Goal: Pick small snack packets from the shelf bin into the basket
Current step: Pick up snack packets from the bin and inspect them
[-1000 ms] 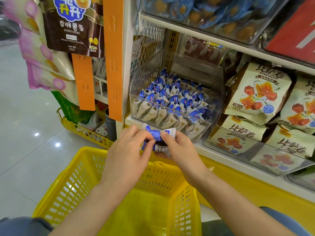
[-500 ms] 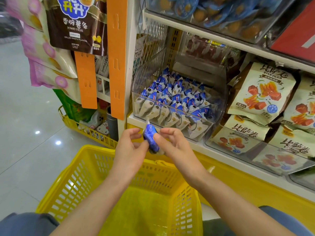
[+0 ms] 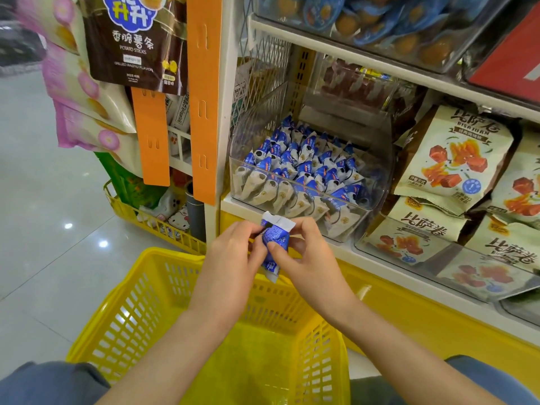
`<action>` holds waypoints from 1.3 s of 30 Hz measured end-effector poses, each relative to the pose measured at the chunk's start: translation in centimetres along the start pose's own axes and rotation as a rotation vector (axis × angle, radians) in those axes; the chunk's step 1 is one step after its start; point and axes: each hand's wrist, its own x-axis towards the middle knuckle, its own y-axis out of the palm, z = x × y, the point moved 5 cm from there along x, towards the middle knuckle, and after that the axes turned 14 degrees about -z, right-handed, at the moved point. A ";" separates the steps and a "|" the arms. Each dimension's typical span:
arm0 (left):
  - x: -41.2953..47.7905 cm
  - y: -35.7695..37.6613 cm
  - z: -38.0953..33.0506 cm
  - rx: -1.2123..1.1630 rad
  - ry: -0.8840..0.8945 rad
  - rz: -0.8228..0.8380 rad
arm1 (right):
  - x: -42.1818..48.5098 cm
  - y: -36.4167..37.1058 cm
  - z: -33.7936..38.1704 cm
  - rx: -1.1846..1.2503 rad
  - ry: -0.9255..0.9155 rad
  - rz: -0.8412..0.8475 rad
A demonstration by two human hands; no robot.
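Note:
A small blue-and-white snack packet (image 3: 274,235) is held upright between both hands, just in front of the shelf edge and above the far rim of the yellow basket (image 3: 122,314). My left hand (image 3: 230,258) pinches its left side. My right hand (image 3: 306,258) pinches it from the right, thumb across the front. Behind them a clear shelf bin (image 3: 377,182) holds several more blue-and-white packets (image 3: 301,168). The basket's floor looks bare where it shows.
Beige snack bags (image 3: 453,153) fill clear bins to the right. An orange upright strip (image 3: 203,97) and hanging bags (image 3: 134,39) stand at left. A lower yellow wire basket (image 3: 152,220) sits on the tiled floor (image 3: 35,200) by the shelf.
The packet has been turned from lying sideways to standing upright between my hands. Both hands stayed in front of the bin, above the basket.

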 end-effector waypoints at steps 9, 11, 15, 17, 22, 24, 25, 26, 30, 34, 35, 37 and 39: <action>1.1 0.0 0.8 -0.089 -0.158 -0.019 | 0.5 0.1 -0.2 0.090 0.074 0.036; 1.0 0.3 1.3 -0.196 -0.280 0.018 | 0.5 0.2 -0.3 0.167 0.127 0.097; 0.6 1.0 1.1 -0.468 -0.482 0.108 | 0.6 0.1 -0.2 0.263 0.202 0.118; 0.4 1.3 0.5 -0.551 -0.501 0.162 | 0.8 -0.3 -0.4 0.274 0.253 0.079; -1.1 2.8 0.1 -0.714 -0.688 0.459 | 1.6 -1.8 -0.4 0.099 0.146 -0.072; -1.4 3.0 -0.1 -0.732 -0.713 0.467 | 1.4 -1.8 0.2 -0.034 -0.006 -0.088; -1.4 2.9 -0.1 -0.721 -0.720 0.428 | 1.2 -1.7 0.4 -0.085 -0.066 -0.081; -1.3 2.8 0.0 -0.705 -0.737 0.378 | 1.0 -1.5 0.5 -0.113 -0.105 -0.065; -0.7 2.2 1.0 -0.630 -0.794 0.223 | 0.9 -0.9 1.0 -0.034 -0.061 0.083; -0.2 1.6 1.2 -0.595 -0.802 0.170 | 1.3 -1.1 1.2 0.078 0.022 0.089; -0.3 1.7 1.1 -0.587 -0.796 0.211 | 1.3 -1.2 1.2 0.122 0.057 0.046; -0.4 1.9 0.8 -0.577 -0.789 0.322 | 1.3 -1.5 1.0 0.188 0.104 -0.034; -0.1 1.7 0.6 -0.581 -0.769 0.355 | 1.2 -1.4 1.4 0.197 0.093 -0.019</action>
